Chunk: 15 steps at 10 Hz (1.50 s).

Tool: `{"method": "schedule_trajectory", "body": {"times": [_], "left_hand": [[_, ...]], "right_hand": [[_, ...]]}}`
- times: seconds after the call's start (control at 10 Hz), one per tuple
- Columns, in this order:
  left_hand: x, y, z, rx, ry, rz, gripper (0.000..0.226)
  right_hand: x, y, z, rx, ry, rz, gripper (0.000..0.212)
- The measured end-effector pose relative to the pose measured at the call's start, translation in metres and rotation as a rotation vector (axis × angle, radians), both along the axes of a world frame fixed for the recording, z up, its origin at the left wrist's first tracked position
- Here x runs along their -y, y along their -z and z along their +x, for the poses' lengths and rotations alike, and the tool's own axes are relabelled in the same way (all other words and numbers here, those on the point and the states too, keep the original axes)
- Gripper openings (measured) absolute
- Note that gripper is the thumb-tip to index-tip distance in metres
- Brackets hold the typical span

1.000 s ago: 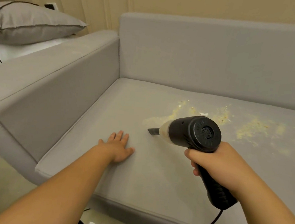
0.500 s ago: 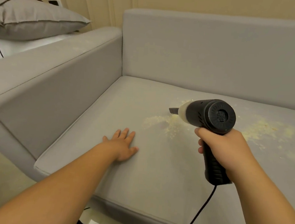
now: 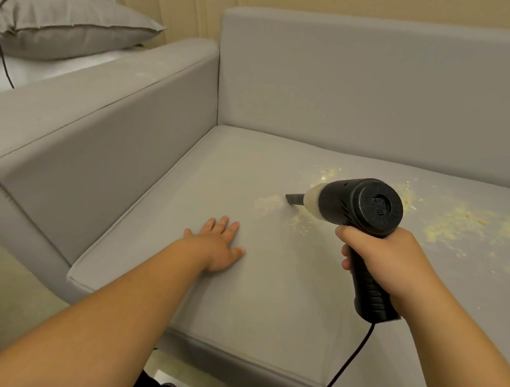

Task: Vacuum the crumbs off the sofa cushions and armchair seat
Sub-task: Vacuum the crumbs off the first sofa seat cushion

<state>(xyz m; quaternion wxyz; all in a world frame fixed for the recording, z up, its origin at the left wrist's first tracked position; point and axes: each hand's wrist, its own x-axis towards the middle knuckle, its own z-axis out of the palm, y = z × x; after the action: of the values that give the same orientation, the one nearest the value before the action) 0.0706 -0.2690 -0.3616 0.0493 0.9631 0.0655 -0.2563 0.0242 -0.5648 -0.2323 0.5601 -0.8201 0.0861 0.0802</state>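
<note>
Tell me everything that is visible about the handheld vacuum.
The handheld vacuum is black, plastic-looking and pistol-shaped, with a round vented rear cap, a pale translucent section and a narrow dark nozzle pointing left at the crumbs on the grey seat cushion. The right hand grips its ribbed handle. A black cord hangs from the base.

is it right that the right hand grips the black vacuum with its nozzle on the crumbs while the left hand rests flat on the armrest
Not quite. The left hand rests flat on the seat cushion, not on the armrest, as the head view shows. The rest holds: the right hand grips the black vacuum, its nozzle on the crumbs.
</note>
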Motion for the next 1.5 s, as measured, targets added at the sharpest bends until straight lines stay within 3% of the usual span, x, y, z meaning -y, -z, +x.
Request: {"method": "schedule_trajectory", "body": {"times": [0.9,1.2,1.4,1.5], "left_hand": [[0.000,-0.002,-0.001,-0.003,0.006,-0.008,0.078],[0.001,-0.001,0.000,-0.006,0.003,-0.007,0.078],[0.000,-0.001,0.001,-0.008,0.000,-0.007,0.078],[0.001,0.000,0.000,-0.006,0.001,-0.002,0.078]], "right_hand": [[-0.022,0.007,0.000,0.061,-0.106,-0.062,0.017],[-0.014,-0.002,-0.001,-0.017,-0.213,-0.064,0.020],[-0.001,-0.005,0.001,0.046,-0.029,-0.082,0.010],[0.002,-0.007,-0.001,-0.013,-0.083,-0.048,0.014]]}}
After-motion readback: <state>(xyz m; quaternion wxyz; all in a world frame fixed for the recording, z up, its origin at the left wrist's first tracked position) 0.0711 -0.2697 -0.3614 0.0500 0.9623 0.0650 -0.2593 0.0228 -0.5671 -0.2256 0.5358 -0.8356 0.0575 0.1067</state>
